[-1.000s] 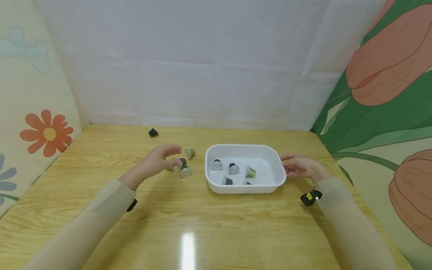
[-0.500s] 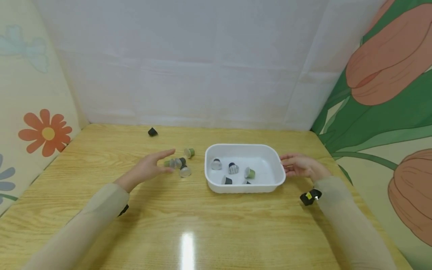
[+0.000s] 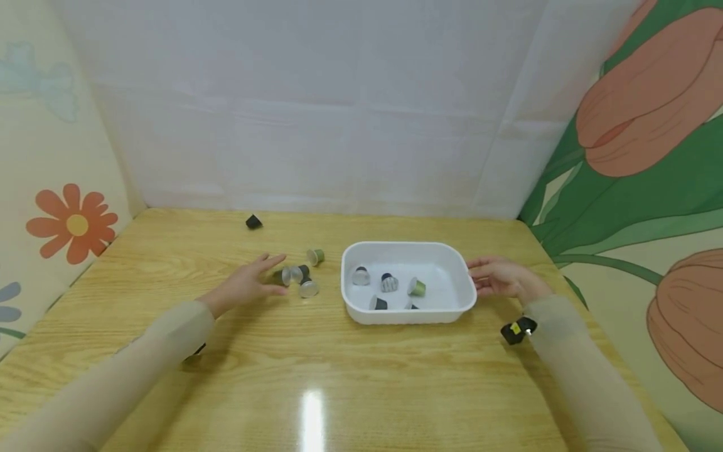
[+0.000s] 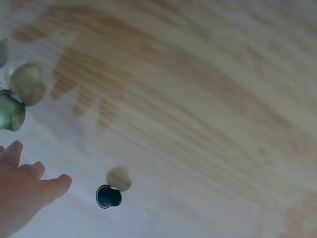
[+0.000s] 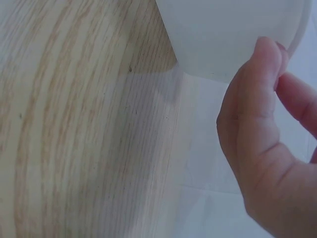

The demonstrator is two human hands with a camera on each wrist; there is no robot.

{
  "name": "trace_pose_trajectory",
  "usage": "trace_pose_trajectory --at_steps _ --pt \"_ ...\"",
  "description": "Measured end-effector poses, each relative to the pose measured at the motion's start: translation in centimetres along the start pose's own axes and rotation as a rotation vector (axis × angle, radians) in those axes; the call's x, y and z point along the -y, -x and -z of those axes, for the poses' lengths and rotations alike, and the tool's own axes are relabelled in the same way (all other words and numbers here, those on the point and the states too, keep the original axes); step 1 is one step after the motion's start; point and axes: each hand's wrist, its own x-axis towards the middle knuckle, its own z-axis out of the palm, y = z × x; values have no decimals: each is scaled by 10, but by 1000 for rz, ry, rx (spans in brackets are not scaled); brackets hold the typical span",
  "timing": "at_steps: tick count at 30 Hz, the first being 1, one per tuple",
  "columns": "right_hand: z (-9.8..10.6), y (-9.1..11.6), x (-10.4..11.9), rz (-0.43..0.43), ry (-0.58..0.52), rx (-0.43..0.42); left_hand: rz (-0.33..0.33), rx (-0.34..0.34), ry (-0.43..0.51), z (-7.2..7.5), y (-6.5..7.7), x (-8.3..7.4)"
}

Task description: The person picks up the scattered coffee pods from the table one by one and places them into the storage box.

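My left hand (image 3: 244, 289) is held over the table, its thumb and fingers spread beside a small cluster of coffee capsules. A clear-lidded capsule (image 3: 308, 289) lies at the cluster's near side, and a green capsule (image 4: 11, 113) shows just past the fingertips in the left wrist view. My right hand (image 3: 499, 278) rests its extended fingers against the right end of a white plastic tub (image 3: 409, 317). Inside the tub lie several capsules, among them a green one (image 3: 417, 287) and a striped one (image 3: 390, 284). The right wrist view shows the fingertips at the tub's outer wall (image 5: 223, 39).
Behind the cluster lies another green capsule (image 3: 315, 256). Far back on the left is a black capsule (image 3: 253, 221). A white cloth (image 3: 339, 125) hangs along the table's rear edge, and printed floral panels stand at both sides of the wooden table (image 3: 367, 383).
My left hand has drawn back to the left, away from the clear-lidded capsules, uncovering more of the cluster. The right hand and tub stay in place.
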Motion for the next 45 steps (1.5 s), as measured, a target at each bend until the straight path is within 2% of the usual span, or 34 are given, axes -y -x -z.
trace_pose_trajectory --at_steps 5,10,16,21,28,31,35,39,45 --pt "1 1 0 3 1 -1 -2 26 -22 0 -8 9" --pt "1 1 0 2 4 7 33 48 14 -3 -16 17" --pt "0 1 0 2 3 15 30 57 73 -5 -22 19" --pt "0 1 0 0 7 12 20 48 123 -6 -23 18" --pt "0 1 1 -7 2 8 -8 12 104 -5 -20 20" --pt "0 1 1 -6 6 11 6 0 102 -3 -17 21" --pt "0 0 1 -2 14 15 42 -24 91 3 -12 17" --pt "1 0 1 4 17 17 58 -42 93 10 -9 7" --pt "0 1 1 7 20 22 20 -76 99 17 -11 -11"
